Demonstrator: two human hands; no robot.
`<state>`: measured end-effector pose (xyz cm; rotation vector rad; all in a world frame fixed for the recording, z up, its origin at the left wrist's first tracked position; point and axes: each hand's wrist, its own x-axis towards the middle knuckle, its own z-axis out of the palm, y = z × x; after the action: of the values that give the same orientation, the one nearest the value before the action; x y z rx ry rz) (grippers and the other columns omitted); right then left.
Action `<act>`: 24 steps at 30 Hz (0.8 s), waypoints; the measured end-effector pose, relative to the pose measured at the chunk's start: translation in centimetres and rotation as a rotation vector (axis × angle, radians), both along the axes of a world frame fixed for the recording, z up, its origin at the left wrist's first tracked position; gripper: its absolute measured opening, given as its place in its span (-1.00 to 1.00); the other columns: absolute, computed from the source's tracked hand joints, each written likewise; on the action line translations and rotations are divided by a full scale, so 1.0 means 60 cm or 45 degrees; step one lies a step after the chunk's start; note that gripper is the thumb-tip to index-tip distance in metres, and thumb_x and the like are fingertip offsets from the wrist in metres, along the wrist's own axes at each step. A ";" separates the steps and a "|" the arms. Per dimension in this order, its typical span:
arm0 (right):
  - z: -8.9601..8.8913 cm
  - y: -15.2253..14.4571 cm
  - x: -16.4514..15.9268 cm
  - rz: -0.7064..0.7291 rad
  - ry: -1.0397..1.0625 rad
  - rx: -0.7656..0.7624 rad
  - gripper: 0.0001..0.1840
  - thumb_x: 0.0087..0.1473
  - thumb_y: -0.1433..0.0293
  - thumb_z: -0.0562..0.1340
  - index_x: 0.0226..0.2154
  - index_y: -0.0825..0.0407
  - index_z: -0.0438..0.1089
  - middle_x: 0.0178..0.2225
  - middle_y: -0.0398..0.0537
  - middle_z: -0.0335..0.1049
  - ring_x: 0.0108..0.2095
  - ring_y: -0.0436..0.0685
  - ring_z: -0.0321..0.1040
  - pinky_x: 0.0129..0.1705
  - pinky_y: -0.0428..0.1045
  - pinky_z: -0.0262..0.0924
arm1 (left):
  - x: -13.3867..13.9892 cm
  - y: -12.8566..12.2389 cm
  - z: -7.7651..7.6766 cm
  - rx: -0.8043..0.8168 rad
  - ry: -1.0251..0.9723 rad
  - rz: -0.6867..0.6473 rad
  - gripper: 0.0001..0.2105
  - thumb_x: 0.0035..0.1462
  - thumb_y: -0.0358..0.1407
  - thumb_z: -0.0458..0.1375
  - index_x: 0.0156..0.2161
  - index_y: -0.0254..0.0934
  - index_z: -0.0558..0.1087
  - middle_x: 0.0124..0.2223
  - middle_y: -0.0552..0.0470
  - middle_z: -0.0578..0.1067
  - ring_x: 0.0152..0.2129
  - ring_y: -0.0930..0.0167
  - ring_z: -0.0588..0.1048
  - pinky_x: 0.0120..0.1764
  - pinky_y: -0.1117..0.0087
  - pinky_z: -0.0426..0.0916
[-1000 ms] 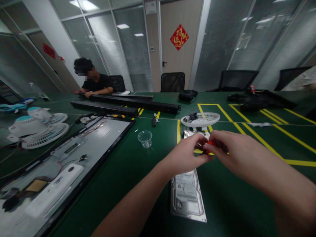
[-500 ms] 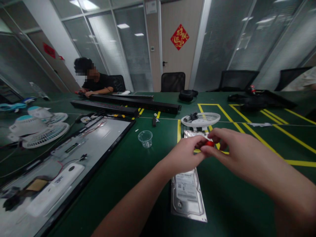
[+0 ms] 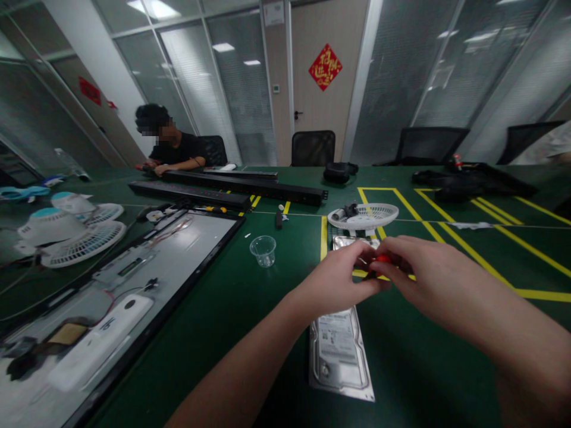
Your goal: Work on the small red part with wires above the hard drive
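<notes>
Both of my hands meet above the table, right of the middle. Between them is a small red and black object [image 3: 383, 259]; its kind is hidden by the fingers. My right hand [image 3: 417, 261] pinches its red part. The fingers of my left hand [image 3: 343, 273] are closed around its darker end. Below my left wrist a silver hard drive [image 3: 339, 351] lies label up on the table. Another shiny metal piece [image 3: 352, 241], partly covered by my hands, lies just beyond them. To the left stands a clear plastic cup [image 3: 263, 251].
A white fan grille [image 3: 379, 215] with small parts in it sits behind my hands. At left lies a large opened panel [image 3: 196, 238] with a white numbered device [image 3: 102, 345]. Fans [image 3: 84, 238] stand beyond it. Long black bars [image 3: 250, 188] lie across the table near a seated person [image 3: 178, 148].
The red object has shifted slightly right and turned between my fingers, and a dark part now shows below it. My left fingertips have moved a little right. The hard drive stays put.
</notes>
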<state>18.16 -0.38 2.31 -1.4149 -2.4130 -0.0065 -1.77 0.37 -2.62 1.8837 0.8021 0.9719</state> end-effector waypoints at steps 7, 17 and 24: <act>0.010 -0.006 -0.025 -0.288 -0.156 0.003 -0.50 0.32 -0.13 0.27 -0.34 -0.08 0.57 -0.45 0.06 0.56 -0.51 0.26 0.40 -0.45 0.08 -0.01 | 0.003 -0.002 0.004 0.049 0.098 0.090 -0.76 0.16 -0.30 0.42 -0.11 -0.25 0.51 -0.09 -0.05 0.66 -0.16 0.28 0.60 -0.11 0.29 0.46; 0.011 -0.015 -0.008 0.001 0.045 -0.074 -0.76 0.33 0.16 0.33 -0.08 -0.06 0.56 -0.13 0.07 0.62 -0.24 0.32 0.54 -0.25 0.15 0.30 | 0.001 0.003 -0.002 -0.057 -0.011 0.071 -0.71 0.18 -0.51 0.25 0.01 -0.28 0.47 -0.03 -0.11 0.69 -0.09 0.26 0.66 -0.03 0.26 0.51; 0.005 0.001 -0.001 0.097 0.016 -0.025 -0.67 0.31 0.50 0.13 -0.07 0.01 0.60 -0.08 0.17 0.60 -0.24 0.29 0.58 -0.24 0.14 0.36 | 0.002 0.004 -0.003 -0.071 0.031 0.066 -0.78 0.37 -0.42 0.19 0.07 -0.29 0.53 0.05 -0.18 0.68 -0.01 0.21 0.66 0.08 0.14 0.55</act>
<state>18.10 -0.29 2.64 -1.3263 -2.4615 0.0447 -1.65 0.63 -2.78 1.8379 0.8874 0.9504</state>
